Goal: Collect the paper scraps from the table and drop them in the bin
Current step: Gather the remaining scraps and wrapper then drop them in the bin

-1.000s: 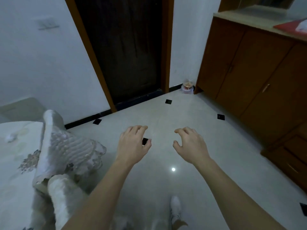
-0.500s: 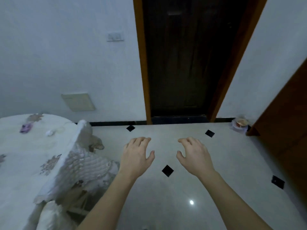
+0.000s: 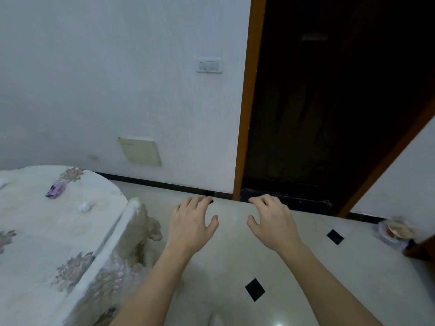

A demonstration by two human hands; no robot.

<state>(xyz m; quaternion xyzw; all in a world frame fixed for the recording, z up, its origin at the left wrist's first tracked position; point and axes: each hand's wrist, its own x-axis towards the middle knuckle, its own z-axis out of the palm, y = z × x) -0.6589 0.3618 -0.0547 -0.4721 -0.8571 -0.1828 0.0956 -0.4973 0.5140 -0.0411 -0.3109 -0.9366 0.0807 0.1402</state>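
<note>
A round table [image 3: 28,234] under a white flowered cloth fills the lower left. On it lie a crumpled white paper scrap [image 3: 85,206] and a purple wrapper [image 3: 56,189] farther back. My left hand [image 3: 191,223] and my right hand [image 3: 271,221] hover palms down over the floor, right of the table. Both are empty with the fingers spread. No bin is in view.
A chair [image 3: 122,250] with a white patterned cover stands against the table's right edge, just left of my left arm. A dark door [image 3: 329,102] in an orange frame is ahead. A small bowl-like container [image 3: 394,231] sits on the tiled floor at the right, beside a wooden cabinet corner [image 3: 421,250].
The view has swung left and up: the table with its scraps has come further into sight and the cabinet has slid out at the right. Both hands stay empty and spread.
</note>
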